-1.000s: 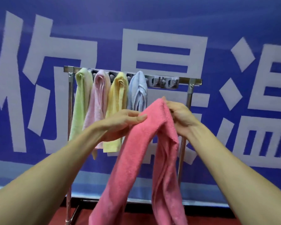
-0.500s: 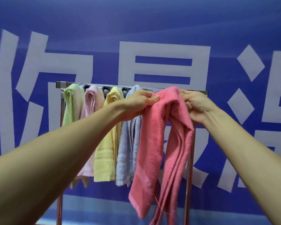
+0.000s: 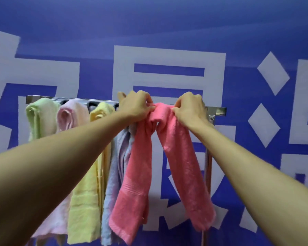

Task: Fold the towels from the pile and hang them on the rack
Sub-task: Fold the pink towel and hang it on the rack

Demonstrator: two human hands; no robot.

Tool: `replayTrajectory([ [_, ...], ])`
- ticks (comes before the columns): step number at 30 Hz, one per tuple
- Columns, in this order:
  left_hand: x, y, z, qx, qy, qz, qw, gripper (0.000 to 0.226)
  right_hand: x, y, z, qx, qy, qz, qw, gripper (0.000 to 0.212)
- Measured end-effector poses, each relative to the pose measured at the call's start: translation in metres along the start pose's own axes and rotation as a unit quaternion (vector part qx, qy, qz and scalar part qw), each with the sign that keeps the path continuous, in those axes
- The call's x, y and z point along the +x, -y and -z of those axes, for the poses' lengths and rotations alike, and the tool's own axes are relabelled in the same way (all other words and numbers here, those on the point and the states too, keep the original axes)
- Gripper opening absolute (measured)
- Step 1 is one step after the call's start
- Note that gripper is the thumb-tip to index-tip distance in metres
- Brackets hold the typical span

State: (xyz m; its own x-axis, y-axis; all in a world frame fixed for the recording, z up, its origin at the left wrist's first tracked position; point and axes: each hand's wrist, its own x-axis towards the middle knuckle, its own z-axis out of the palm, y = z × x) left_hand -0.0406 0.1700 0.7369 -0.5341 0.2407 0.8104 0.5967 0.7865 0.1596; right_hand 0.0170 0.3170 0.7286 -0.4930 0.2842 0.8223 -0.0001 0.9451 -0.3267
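Now the pink towel [image 3: 137, 174] has risen to the rack [image 3: 219, 110], seemingly draped over its bar, right of the blue towel [image 3: 115, 174]. With arms outstretched, the left hand [image 3: 135, 107] and right hand [image 3: 188, 109] pinch its fold from either side.

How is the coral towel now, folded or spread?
Folded: coral towel hangs in two tails at the rack, left hand and right hand pinching its bunched top. Seated on it? Cannot tell.

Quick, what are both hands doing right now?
Left hand: gripping the top of the coral-pink terry towel.
Right hand: gripping the same towel's top.
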Motion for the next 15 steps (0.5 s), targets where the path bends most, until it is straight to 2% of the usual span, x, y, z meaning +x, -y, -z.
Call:
replayTrajectory([
  [2,-0.002,0.003,-0.003,0.041,0.010,-0.029,0.999,0.019,-0.005,-0.005,-0.009,-0.019,0.001,-0.008,1.000,0.014],
  [8,-0.012,0.003,-0.006,0.112,0.042,-0.096,0.988,0.021,-0.024,-0.013,-0.029,0.048,0.014,-0.023,0.999,0.021],
  [12,-0.023,0.005,-0.004,0.089,0.010,-0.104,0.991,0.021,-0.030,-0.018,-0.027,0.136,0.036,-0.038,0.989,0.016],
  [15,-0.035,0.010,0.004,0.055,-0.023,-0.108,0.992,0.041,-0.038,-0.020,-0.020,0.182,0.061,-0.054,0.980,0.014],
])
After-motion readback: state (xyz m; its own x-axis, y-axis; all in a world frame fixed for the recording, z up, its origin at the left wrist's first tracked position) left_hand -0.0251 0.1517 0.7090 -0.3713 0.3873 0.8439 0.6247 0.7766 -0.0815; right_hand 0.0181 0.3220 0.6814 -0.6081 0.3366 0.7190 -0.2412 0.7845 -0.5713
